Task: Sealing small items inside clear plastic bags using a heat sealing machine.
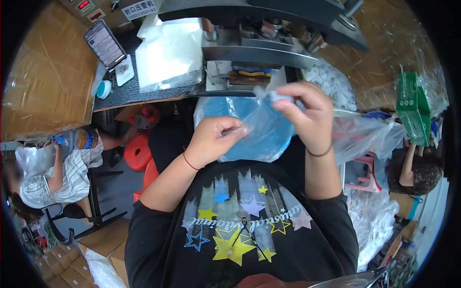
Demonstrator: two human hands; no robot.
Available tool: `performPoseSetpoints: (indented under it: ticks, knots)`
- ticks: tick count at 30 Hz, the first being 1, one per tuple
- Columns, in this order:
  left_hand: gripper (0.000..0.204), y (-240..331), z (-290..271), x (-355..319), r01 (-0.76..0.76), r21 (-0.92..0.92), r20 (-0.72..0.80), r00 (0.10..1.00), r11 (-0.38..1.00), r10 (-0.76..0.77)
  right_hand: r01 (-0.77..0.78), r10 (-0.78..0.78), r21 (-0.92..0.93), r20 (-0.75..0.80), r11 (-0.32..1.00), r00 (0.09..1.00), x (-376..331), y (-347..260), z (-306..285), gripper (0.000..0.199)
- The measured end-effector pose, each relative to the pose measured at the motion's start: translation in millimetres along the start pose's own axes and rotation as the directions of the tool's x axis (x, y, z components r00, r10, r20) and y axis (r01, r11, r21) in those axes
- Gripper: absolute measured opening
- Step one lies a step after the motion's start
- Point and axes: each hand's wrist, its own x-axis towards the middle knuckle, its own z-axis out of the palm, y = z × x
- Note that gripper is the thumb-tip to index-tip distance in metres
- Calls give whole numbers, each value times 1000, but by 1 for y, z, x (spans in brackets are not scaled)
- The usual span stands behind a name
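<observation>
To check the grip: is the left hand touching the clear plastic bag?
Touching. The head view shows the left hand pinching the clear plastic bag between its fingertips.

- We see a black short-sleeved T-shirt [240, 225] printed with yellow, blue and pale stars and a band of pale script.
- Our left hand [213, 137] has a thin red cord [188, 161] at the wrist.
- Our right hand [307, 108] has a thin dark band [319, 153], perhaps a hair tie.
- Both forearms are bare.
</observation>
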Motion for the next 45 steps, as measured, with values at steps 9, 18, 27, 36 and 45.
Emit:
performPoseSetpoints:
  ticks: [9, 18, 27, 36, 45]
  knots:
    - [22, 2, 31, 0, 377, -623, 419, 901, 685, -114, 50, 30, -166, 446, 985, 895, 4, 18, -29, 25]
    - [31, -17, 2, 44, 399, -677, 316, 916, 618, -246, -169, 277, -859, -32, 484, 960, -10, 120, -81, 22]
    - [45, -19, -34, 50, -136, -42, -568, 818, 990, 89, -8, 62, -774, 41, 633, 997, -9, 125, -76, 32]
    - [31, -51, -91, 2, -54, 911, -151, 880, 410, 451, -68, 28, -853, -63, 517, 998, -16, 125, -72, 22]
    - [14, -7, -21, -5, 22, -94, -150, 988, 995, -36, -10, 13, -38, 87, 999, 996, -13, 29, -2, 16]
